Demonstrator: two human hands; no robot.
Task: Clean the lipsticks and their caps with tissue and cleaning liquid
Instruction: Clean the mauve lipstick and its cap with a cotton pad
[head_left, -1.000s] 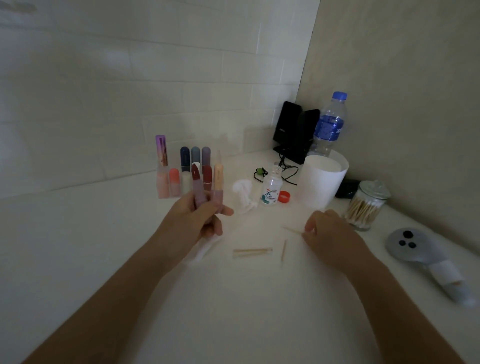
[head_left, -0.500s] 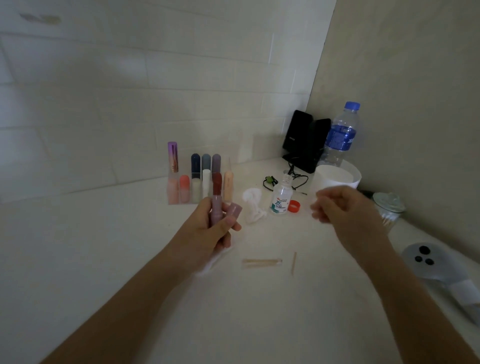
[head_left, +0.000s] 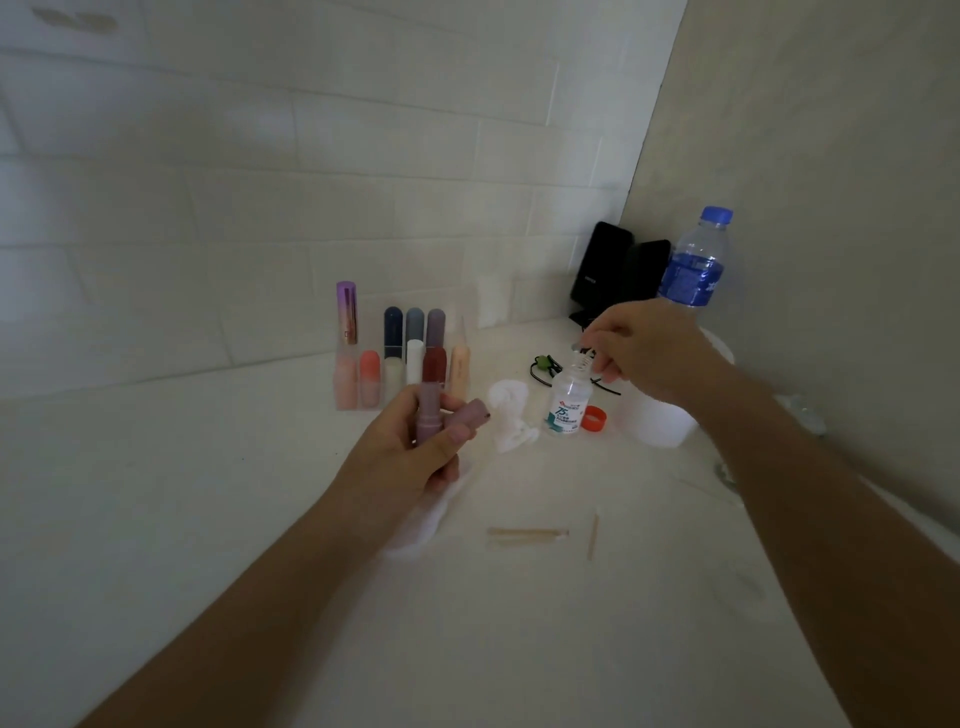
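1. The right hand has left the counter, where a second ago it pinched the end of a thin stick. It rose and went forward.
2. It is now at the open mouth of the cleaning liquid bottle, fingertips bunched just above the neck. The stick itself is too blurred to make out there.
3. The left hand has tilted slightly, so the cap shows more plainly beside the lipstick tube it grips.
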